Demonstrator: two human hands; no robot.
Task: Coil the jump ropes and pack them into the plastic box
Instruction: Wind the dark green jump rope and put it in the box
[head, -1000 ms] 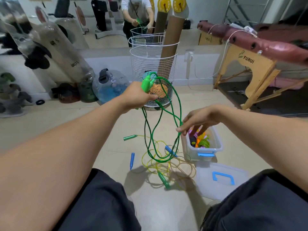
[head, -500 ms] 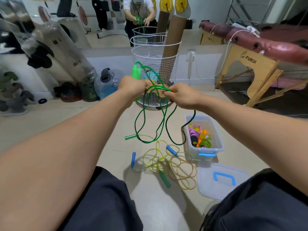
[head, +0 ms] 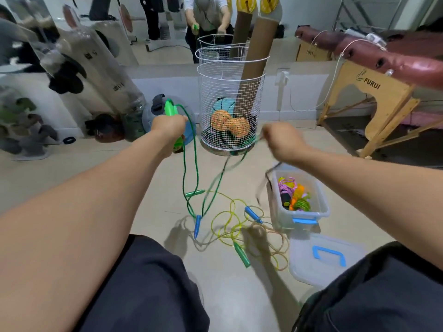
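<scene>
Head view: left hand [head: 169, 127] grips green rope [head: 190, 164] by its handle, right hand [head: 280, 138] fisted on its blurred cord, above plastic box [head: 322, 207] at right

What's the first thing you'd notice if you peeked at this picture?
Two bare arms reach out, pulling a green rope apart in mid-air: the left hand grips its bright green handles, the right hand its blurry cord. On the floor below lies a tangle of yellow ropes, beside an open box of colourful coiled ropes.
</scene>
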